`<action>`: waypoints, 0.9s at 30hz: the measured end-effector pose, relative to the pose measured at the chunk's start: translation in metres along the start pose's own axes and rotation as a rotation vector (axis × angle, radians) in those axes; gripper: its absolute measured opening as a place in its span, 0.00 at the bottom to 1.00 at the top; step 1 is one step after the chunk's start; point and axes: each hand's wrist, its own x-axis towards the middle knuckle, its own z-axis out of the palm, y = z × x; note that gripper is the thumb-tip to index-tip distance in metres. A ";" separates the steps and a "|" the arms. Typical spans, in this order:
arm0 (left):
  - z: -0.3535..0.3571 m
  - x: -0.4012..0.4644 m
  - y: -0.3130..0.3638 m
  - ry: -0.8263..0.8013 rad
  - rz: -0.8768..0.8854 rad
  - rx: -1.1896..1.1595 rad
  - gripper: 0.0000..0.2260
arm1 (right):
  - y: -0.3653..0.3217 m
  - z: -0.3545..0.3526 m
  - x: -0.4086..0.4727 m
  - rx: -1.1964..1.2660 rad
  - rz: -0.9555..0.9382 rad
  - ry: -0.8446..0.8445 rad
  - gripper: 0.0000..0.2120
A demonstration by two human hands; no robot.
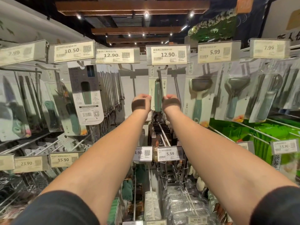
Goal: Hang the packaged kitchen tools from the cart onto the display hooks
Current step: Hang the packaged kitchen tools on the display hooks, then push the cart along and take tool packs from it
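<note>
A packaged kitchen tool (157,95) with a green handle on a pale card hangs at the display hook (162,69) under the middle 12.90 price tag (168,54). My left hand (142,99) pinches the card's left edge, fingers curled. Opposite it, my right hand (170,99) grips the right edge. Both arms reach forward and up to the package. The tool's lower end points down between my wrists. The cart is out of view.
Rows of packaged tools fill hooks left (86,95) and right (199,95) of the package. The hook (123,68) under the left 12.90 tag holds nothing. Lower hooks with price tags (169,153) jut out below my arms. Green items (243,132) lie at lower right.
</note>
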 end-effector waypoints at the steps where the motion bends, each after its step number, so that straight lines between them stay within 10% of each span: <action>1: -0.001 0.001 0.001 0.002 -0.005 0.000 0.03 | -0.002 0.000 0.000 0.000 -0.009 -0.010 0.12; 8: -0.012 -0.001 0.017 -0.083 -0.015 0.257 0.09 | -0.015 -0.009 -0.018 0.002 0.078 -0.038 0.16; 10: -0.017 -0.007 0.020 -0.087 -0.007 0.378 0.10 | -0.004 -0.009 -0.025 -0.516 -0.106 -0.048 0.23; 13: -0.027 -0.033 0.024 -0.104 0.026 0.545 0.08 | -0.009 -0.010 -0.048 -0.112 0.066 -0.029 0.22; 18: -0.052 -0.084 0.026 -0.108 0.134 0.506 0.10 | 0.002 -0.023 -0.090 -0.217 -0.039 0.003 0.18; 27: -0.175 -0.229 0.008 -0.067 0.225 0.570 0.09 | 0.004 -0.070 -0.184 -0.718 -0.388 -0.439 0.17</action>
